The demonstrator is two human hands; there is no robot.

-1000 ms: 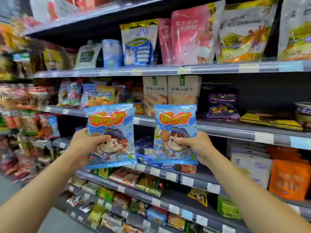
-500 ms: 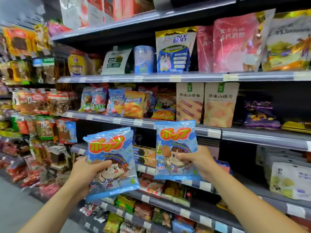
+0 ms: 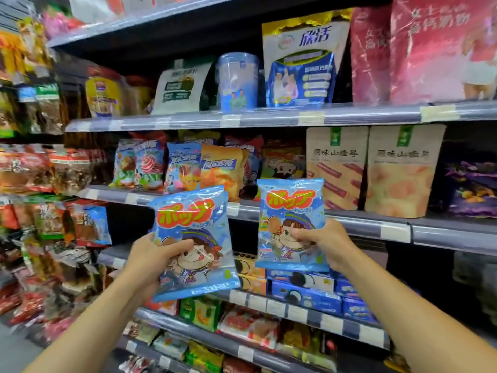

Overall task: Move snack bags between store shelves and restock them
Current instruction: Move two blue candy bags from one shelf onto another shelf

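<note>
Since the left hand [image 3: 150,255] is gripping one blue candy bag [image 3: 196,224] and the right hand [image 3: 326,243] is gripping the other bag [image 3: 291,208], neither's sitting on a shelf [image 3: 376,228] yet, so I'm guessing midway-ish.

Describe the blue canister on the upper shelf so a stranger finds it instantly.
Find the second-from-top grey shelf. Between a white-and-green pouch and a gold-topped white-and-blue pouch stands the pale blue cylindrical canister. It alone is round among flat bags.
</note>
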